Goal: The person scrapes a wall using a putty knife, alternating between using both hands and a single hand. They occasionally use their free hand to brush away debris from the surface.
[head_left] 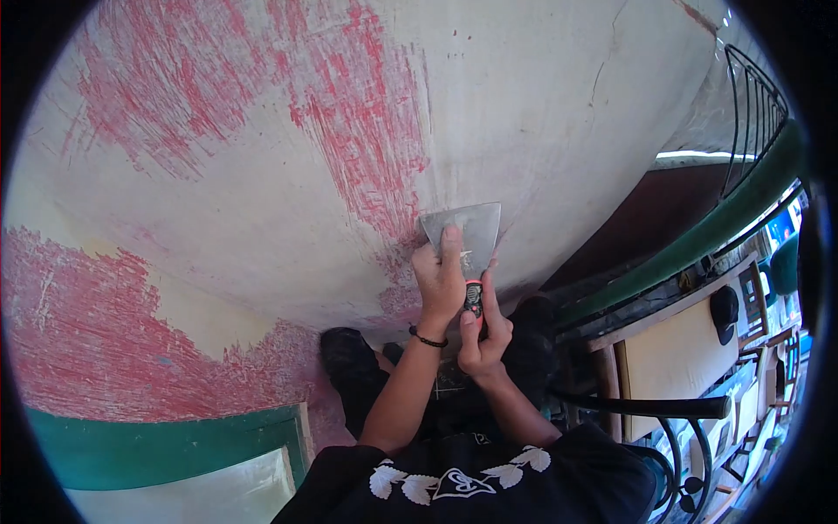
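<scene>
A wide scraper [478,229] with a flat metal blade and a red and black handle is held in front of me. Its broad edge lies against the wall [541,113] at the border of a red patch [371,131]. My left hand [439,284], with a dark bracelet at the wrist, grips the blade with its thumb lying along the face. Closed around the handle is my right hand [487,336], one finger stretched along its side. Pale flakes cling to the blade near the handle. The fingers behind the blade are hidden.
Another rough red area [105,323] covers the lower left wall above a green frame [166,445]. To the right are a green curved rail [681,244], a black metal armrest [646,407] and a tabletop [676,354] with a dark cap [724,313]. Cracks mark the upper wall.
</scene>
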Demonstrator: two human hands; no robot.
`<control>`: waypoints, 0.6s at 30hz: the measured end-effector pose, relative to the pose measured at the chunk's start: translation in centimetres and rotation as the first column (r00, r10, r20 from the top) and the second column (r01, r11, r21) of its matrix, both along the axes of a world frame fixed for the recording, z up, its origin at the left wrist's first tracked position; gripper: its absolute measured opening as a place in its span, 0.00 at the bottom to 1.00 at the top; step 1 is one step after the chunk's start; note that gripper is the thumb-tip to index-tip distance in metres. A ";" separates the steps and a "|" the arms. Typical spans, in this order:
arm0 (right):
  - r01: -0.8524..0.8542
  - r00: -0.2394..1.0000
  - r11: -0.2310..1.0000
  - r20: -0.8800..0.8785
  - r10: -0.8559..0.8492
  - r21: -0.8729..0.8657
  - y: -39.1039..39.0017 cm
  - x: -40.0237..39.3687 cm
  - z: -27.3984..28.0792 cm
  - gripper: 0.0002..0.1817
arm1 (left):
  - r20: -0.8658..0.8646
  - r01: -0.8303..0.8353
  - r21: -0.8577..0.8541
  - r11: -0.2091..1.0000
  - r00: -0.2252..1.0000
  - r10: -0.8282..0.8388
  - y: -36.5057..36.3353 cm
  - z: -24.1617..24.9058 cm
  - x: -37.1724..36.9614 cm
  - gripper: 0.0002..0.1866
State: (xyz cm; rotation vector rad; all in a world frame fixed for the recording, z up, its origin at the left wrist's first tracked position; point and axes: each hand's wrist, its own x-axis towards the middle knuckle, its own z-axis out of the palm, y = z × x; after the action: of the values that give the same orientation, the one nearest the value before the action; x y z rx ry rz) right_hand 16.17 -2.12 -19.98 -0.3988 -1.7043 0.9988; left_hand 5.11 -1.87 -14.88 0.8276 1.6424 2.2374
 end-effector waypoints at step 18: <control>-0.020 0.999 0.999 0.046 0.017 0.047 0.1 0.7 0.7 0.31 | -0.040 -0.047 0.014 0.999 0.998 0.047 0.1 -1.4 -0.4 0.28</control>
State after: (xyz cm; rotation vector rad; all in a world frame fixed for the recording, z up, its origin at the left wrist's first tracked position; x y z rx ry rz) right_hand 16.82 -2.05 -19.25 -0.3779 -1.7727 0.9669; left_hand 4.71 -1.75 -16.25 0.8513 1.6842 2.2793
